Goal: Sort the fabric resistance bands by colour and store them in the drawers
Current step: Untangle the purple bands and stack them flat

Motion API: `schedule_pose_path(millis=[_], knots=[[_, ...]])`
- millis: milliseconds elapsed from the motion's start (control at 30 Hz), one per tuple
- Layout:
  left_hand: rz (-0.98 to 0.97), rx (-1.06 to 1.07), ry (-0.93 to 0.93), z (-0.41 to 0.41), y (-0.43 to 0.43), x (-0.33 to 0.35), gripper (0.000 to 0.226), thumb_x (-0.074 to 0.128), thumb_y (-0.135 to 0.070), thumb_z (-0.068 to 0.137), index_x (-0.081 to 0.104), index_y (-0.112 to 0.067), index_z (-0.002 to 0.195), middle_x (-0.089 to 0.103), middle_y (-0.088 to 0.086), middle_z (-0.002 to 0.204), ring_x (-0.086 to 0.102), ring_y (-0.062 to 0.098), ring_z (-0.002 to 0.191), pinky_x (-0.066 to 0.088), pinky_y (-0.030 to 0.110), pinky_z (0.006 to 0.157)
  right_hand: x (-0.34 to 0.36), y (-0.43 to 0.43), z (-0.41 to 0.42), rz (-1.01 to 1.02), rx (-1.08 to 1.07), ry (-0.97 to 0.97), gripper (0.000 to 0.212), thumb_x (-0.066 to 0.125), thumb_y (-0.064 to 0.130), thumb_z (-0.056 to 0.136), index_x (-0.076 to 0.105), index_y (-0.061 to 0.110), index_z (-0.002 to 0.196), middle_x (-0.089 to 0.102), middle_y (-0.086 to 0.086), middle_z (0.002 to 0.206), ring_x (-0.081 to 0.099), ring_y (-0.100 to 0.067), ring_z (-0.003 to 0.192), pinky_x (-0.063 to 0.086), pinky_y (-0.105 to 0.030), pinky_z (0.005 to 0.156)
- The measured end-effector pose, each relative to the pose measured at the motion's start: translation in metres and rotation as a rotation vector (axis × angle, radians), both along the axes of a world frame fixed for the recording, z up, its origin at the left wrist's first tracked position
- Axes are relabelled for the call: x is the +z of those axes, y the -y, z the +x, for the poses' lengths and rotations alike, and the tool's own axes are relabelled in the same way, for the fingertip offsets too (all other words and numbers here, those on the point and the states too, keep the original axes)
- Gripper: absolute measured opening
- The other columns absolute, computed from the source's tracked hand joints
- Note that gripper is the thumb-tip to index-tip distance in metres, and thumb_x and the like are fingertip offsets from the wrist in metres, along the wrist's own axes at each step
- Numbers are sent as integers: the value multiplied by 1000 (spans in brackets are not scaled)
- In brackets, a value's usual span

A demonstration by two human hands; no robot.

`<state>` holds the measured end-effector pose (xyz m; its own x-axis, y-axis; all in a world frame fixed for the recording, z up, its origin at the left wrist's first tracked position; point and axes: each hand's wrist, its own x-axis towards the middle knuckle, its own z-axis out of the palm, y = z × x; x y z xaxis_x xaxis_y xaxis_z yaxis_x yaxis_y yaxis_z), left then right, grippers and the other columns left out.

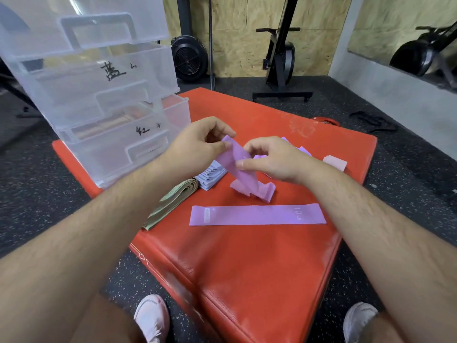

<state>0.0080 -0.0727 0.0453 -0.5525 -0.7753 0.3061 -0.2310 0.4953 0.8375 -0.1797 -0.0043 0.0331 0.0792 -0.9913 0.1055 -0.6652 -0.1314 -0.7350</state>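
Folding step | left hand [197,142] pinches purple band [232,154] at top, right hand [269,159] pinches its middle, seemingly creasing it | flat band [257,215] lies nearer, drawers [111,100] far left.

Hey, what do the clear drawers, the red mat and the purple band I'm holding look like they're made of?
The drawers look like translucent hard plastic, glossy: contents show through the fronts. The red mat is probably vinyl over padding, faintly shiny with a fine grain. The purple band looks like soft woven fabric, matt, folding limply.
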Motion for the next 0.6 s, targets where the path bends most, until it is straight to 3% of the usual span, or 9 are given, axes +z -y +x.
schedule_pose_path(millis=[100, 267, 367, 467, 600], knots=[[-9, 19, -46, 8, 3, 0, 26, 64, -1, 90, 65, -27, 91, 59, -6, 84, 53, 11, 77, 44, 25, 71, -4, -8, -4, 99, -42, -236, 18, 74, 39, 87, 64, 28, 76, 56, 21, 66, 50, 4, 64, 36, -12, 60], [6, 38, -87, 22, 6, 2, 18, 63, -8, 88, 66, -25, 94, 58, 5, 88, 52, 18, 77, 45, 37, 70, -10, -18, -13, 173, -135, -381, 29, 72, 42, 87, 57, 22, 72, 48, 6, 69, 43, -10, 62, 30, -28, 56], [25, 87, -125, 29, 9, 0, 22, 61, -2, 92, 65, -24, 93, 57, 2, 86, 51, 13, 76, 44, 28, 72, -11, -24, -26, 178, -165, -425, 32, 72, 42, 87, 62, 12, 83, 52, -1, 77, 47, -19, 70, 34, -32, 59], [57, 124, -93, 35, 12, -8, 22, 63, -5, 91, 64, -27, 91, 57, 2, 85, 51, 17, 75, 44, 32, 73, -8, -32, -42, 162, -212, -474, 37, 73, 46, 84, 60, 12, 80, 59, -5, 80, 54, -26, 77, 42, -37, 67], [143, 189, -71, 38, 10, -21, 19, 63, -4, 92, 64, -23, 91, 62, 4, 89, 57, 16, 75, 52, 29, 69, -2, -46, -64, 177, -264, -453, 43, 76, 50, 81, 56, 11, 76, 51, -3, 71, 47, -21, 66, 34, -34, 60]])
